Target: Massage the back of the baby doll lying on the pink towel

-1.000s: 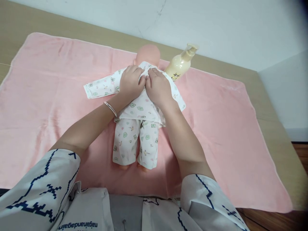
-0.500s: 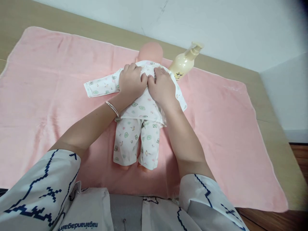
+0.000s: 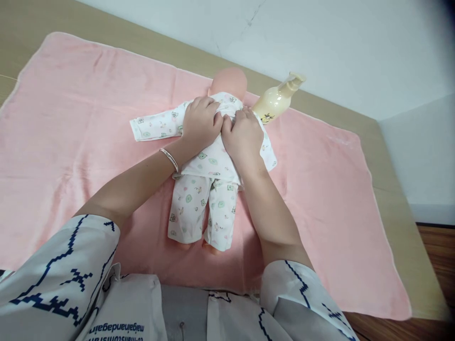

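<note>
The left hand (image 3: 199, 124) and right hand (image 3: 246, 137) are held slightly farther apart at the fingertips than a moment ago, so more of the shirt (image 3: 213, 163) is left uncovered between them. Both are laid on it, fingers slightly bent; whether cloth is gripped cannot be told. The doll (image 3: 229, 81) is stretched out on the blanket (image 3: 320, 199), near the bottle (image 3: 274, 100).

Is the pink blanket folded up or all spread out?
Spread out: the pink blanket lies wide over the table, its rounded corners showing, with the doll lying on it.
</note>
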Demonstrator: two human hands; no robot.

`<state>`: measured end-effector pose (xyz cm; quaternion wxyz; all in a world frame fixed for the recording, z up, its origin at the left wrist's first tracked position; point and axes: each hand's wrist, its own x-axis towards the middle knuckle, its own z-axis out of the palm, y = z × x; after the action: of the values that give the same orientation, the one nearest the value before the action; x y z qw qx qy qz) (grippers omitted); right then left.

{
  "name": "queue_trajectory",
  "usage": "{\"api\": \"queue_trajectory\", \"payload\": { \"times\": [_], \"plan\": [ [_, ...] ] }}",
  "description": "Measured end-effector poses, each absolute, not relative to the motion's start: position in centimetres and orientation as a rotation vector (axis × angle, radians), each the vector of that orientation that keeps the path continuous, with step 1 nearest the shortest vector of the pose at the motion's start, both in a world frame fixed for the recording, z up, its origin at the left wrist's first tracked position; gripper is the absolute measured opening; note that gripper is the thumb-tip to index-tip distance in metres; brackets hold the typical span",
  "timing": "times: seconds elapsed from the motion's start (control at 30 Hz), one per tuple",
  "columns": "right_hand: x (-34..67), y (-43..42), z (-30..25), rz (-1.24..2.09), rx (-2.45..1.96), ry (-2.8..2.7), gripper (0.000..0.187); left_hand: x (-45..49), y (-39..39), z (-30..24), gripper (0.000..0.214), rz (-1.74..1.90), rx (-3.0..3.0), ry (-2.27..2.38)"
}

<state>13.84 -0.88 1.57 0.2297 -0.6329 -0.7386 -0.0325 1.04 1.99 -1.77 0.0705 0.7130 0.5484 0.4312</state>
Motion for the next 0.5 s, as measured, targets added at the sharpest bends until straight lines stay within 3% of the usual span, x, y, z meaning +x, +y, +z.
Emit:
{"api": "queue_trajectory", "payload": {
  "times": [0.5],
  "plan": [
    [13.1,-1.5,2.7,-0.157,-1.807,-2.036,0.046,1.1,2.0,-1.8,0.039,1.288,2.139,1.73]
  ]
}}
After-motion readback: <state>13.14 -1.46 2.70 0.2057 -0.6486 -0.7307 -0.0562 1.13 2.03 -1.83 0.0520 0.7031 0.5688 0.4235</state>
